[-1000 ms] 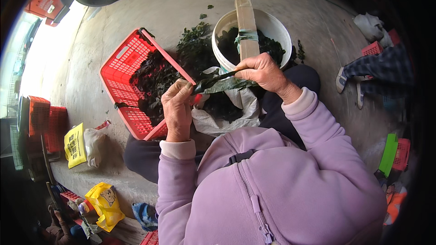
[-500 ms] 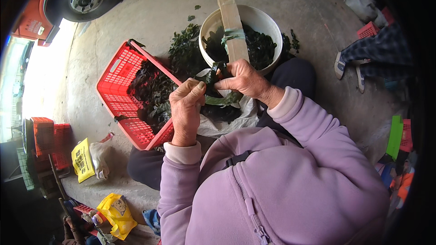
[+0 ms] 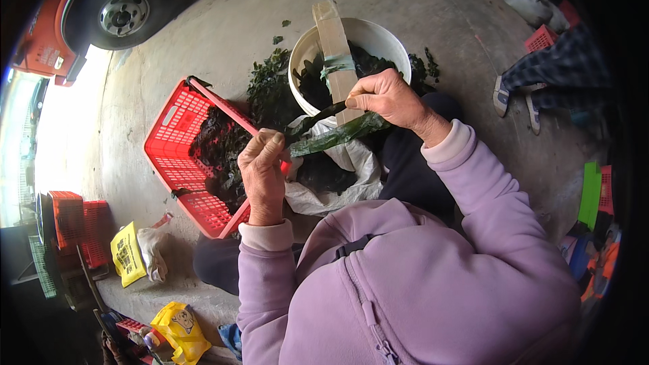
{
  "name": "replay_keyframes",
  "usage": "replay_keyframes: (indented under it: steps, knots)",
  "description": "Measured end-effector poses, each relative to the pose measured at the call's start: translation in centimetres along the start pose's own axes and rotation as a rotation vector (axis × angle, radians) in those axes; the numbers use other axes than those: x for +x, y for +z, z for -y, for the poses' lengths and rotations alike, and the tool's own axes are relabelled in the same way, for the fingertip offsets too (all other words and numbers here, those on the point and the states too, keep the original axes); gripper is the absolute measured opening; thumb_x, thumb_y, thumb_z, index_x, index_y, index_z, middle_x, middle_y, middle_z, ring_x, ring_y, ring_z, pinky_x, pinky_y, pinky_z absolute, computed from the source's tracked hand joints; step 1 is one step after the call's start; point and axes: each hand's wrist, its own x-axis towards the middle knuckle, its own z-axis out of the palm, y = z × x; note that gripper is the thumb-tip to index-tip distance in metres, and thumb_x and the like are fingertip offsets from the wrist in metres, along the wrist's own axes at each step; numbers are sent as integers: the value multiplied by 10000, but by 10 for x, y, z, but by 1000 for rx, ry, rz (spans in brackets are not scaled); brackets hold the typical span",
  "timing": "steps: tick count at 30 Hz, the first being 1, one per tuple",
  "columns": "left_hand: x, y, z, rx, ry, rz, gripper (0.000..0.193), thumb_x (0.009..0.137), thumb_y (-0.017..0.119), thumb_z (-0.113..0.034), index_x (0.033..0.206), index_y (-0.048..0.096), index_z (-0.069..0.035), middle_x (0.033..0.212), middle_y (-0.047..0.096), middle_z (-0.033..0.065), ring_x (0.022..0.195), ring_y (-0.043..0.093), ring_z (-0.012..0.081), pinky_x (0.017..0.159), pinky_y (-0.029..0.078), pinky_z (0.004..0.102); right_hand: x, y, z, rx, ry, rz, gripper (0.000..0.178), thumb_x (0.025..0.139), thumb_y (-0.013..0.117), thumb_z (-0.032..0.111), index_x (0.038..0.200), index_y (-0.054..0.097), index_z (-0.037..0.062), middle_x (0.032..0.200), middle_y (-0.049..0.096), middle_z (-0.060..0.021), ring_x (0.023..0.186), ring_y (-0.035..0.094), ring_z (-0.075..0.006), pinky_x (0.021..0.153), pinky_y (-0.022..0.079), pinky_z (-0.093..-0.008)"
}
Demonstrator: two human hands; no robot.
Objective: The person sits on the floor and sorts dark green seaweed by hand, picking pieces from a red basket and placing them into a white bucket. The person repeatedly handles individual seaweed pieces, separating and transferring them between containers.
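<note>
A dark green strip of seaweed [image 3: 338, 135] is stretched between my hands, above a white sack [image 3: 365, 182]. My left hand [image 3: 262, 172] pinches its left end beside the rim of the red plastic basket [image 3: 177, 118]; a small red piece shows by its fingers, too hidden to name. My right hand [image 3: 392, 100] is closed on a dark seaweed end, in front of the white bucket [image 3: 297, 61]. Across the bucket lies a wooden board [image 3: 331, 34] with a greenish strip tied round it. More seaweed fills part of the bucket and basket.
Loose seaweed [image 3: 267, 88] lies on the concrete between basket and bucket. A yellow packet [image 3: 128, 253] and a yellow bag [image 3: 182, 331] are at the left. A truck wheel [image 3: 124, 13] stands at the far left. Another person's legs [image 3: 554, 74] are at the right.
My hands have drawn apart, the right one moving right and the left one slightly left and down. The seaweed, bunched between them before, now spans the gap.
</note>
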Motion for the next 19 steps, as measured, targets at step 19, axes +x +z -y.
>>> replay_keyframes:
  steps: [19]
  knots:
    - [187, 15, 64, 1284, 520, 12, 217, 723, 703, -125, 932, 690, -65, 782, 591, 109, 715, 617, 207, 652, 478, 345, 105, -28, -106, -100, 177, -282, 247, 762, 638, 149, 585, 540, 7, 521, 517, -3, 522, 441, -76, 517, 415, -285]
